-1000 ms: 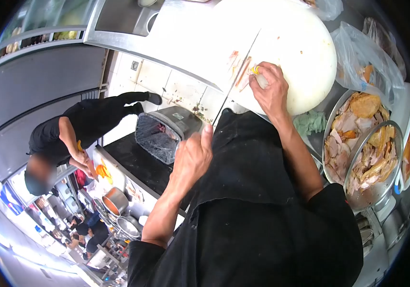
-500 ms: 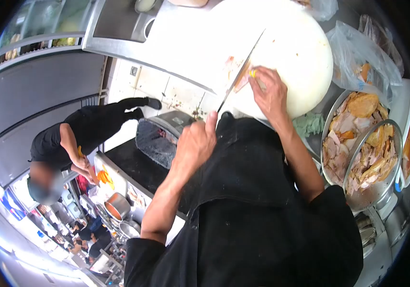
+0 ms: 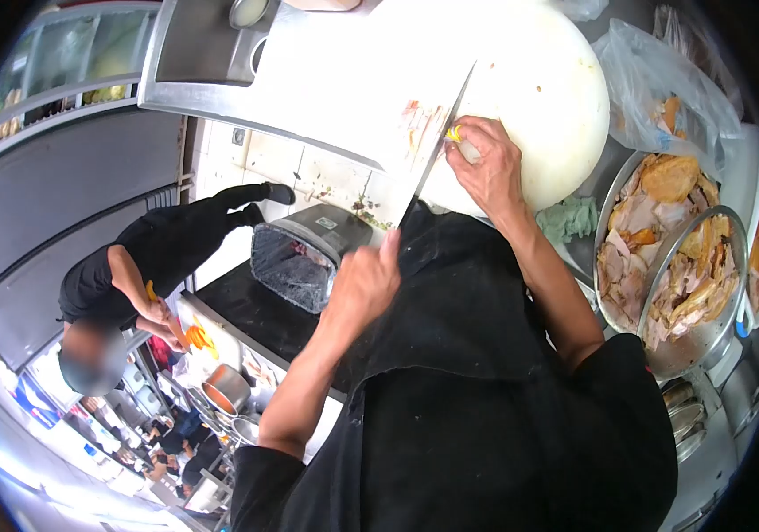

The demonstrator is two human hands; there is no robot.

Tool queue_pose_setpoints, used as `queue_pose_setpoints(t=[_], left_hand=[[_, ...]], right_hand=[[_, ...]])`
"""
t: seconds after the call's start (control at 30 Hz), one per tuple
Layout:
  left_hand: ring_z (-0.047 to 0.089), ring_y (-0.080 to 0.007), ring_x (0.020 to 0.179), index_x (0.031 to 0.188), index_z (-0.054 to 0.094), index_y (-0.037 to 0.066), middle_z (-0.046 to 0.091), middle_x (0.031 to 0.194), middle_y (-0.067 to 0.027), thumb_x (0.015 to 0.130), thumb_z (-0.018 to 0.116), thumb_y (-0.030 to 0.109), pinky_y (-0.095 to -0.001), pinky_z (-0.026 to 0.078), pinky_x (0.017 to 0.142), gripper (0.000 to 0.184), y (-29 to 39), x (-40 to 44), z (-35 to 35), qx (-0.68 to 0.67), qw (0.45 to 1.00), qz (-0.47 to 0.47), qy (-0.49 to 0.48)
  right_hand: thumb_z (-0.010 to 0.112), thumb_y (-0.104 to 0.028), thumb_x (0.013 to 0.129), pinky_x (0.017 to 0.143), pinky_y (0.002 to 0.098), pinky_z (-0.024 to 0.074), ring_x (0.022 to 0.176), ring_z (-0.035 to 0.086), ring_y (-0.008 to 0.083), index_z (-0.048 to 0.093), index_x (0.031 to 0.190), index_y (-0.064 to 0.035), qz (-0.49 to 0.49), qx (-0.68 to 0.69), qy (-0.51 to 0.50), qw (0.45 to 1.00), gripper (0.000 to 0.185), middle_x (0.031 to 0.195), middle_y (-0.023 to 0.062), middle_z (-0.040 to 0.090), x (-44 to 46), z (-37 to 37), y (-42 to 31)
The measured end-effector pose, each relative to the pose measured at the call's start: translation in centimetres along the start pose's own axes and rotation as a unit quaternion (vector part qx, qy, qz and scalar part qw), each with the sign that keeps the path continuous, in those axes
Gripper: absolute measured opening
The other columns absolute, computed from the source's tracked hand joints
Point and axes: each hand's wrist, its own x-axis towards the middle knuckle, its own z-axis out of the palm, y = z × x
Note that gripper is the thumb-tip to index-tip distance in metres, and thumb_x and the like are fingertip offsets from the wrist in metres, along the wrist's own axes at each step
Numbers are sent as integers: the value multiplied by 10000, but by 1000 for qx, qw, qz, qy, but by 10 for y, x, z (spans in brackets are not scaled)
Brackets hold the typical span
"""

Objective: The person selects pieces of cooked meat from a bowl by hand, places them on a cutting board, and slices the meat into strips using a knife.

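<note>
My left hand point(image 3: 363, 279) is closed round the handle of a long knife point(image 3: 437, 146), its thumb toward the blade. The blade slants up and away across the round white cutting board point(image 3: 574, 115). Beside the blade, my right hand point(image 3: 490, 164) is curled with its fingertips pinched together, a yellow band round one finger. A pale bit shows between thumb and fingers, seemingly a piece of meat; the fingers mostly hide it. Cut strips of meat point(image 3: 422, 124) lie just left of the blade, on a very bright surface.
At right, a metal bowl point(image 3: 599, 266) holds cooked poultry pieces, with a round strainer point(image 3: 703, 341) of meat over it. A clear plastic bag point(image 3: 654, 80) and green cloth point(image 3: 570, 217) lie near the board. A bin point(image 3: 299, 257) stands at lower left; another person point(image 3: 122, 275) works beyond.
The view has shifted slightly. More cut strips show left of the blade, and the meat seen by my right fingers is now mostly hidden. My left hand has drawn the knife slightly back.
</note>
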Motion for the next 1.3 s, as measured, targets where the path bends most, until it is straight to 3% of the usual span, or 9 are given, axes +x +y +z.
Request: queue_pose_setpoints(t=[0.2, 0.27, 0.33, 0.43, 0.53, 0.6, 0.9, 1.23, 1.3], left_hand=[[668, -512, 758, 851, 678, -115, 642, 750, -357, 1049, 349, 543, -540, 524, 770, 762, -8, 7, -29, -109, 992, -25, 55], [559, -205, 422, 702, 579, -47, 525, 515, -124, 1014, 276, 682, -366, 471, 473, 849, -29, -2, -45, -227, 966, -116, -43], [499, -164, 387, 661, 518, 22, 464, 486, -50, 997, 292, 713, -314, 411, 397, 801, -69, 0, -46, -313, 935, -137, -93], [458, -145, 378, 659, 495, 47, 433, 482, -33, 979, 322, 736, -295, 377, 362, 779, -115, -4, -42, -346, 911, -152, -167], [417, -125, 377, 665, 457, 64, 400, 489, -20, 961, 333, 763, -282, 356, 354, 769, -122, -4, -25, -427, 860, -174, -220], [411, -130, 379, 667, 453, 68, 399, 493, -12, 953, 325, 778, -280, 343, 363, 776, -114, 6, -14, -419, 859, -172, -238], [398, -139, 360, 681, 471, 65, 394, 486, -11, 954, 276, 786, -291, 341, 365, 795, -81, 53, -14, -396, 855, -78, -325], [377, -124, 309, 732, 462, 92, 375, 468, 14, 979, 311, 737, -276, 371, 328, 706, 75, 122, -85, -425, 850, 54, -308], [371, -123, 307, 736, 465, 98, 368, 469, 19, 980, 320, 731, -284, 370, 320, 694, 96, 143, -94, -450, 829, 38, -331]], right_hand=[[686, 47, 831, 853, 373, 559, 960, 684, 303, 688, 1022, 30, 59, 9, 87, 994, 192, 1138, 135, 684, 9, 15, 13], [631, 82, 861, 888, 392, 545, 1018, 659, 311, 656, 1105, 39, 37, -15, 73, 997, 249, 1181, 160, 656, 14, 14, 12], [621, 63, 878, 944, 429, 505, 1104, 618, 320, 621, 1169, 49, 31, -23, 83, 996, 291, 1216, 184, 629, 18, 18, 11], [681, -66, 862, 1018, 501, 398, 1194, 478, 400, 550, 1230, 66, 33, -145, 82, 985, 413, 1293, 243, 527, 10, 32, 5], [737, -234, 854, 1043, 554, 323, 1225, 390, 435, 477, 1303, 77, 65, -119, 56, 989, 605, 1327, 273, 436, 10, 53, -26], [766, -328, 829, 1018, 573, 333, 1196, 399, 440, 459, 1316, 67, 37, -162, 74, 983, 698, 1308, 267, 427, 10, 69, -37], [620, 23, 820, 975, 509, 381, 1113, 430, 403, 550, 1199, 13, 60, -90, 151, 983, 386, 1252, 216, 464, 33, 82, -22], [659, -44, 806, 989, 483, 405, 1099, 525, 409, 640, 1092, 26, -53, -142, 302, 941, 295, 1144, 215, 586, 220, -8, 38], [671, -85, 817, 1005, 476, 416, 1140, 530, 408, 648, 1116, 12, 42, -114, 274, 954, 315, 1176, 221, 591, 269, -13, 69]])
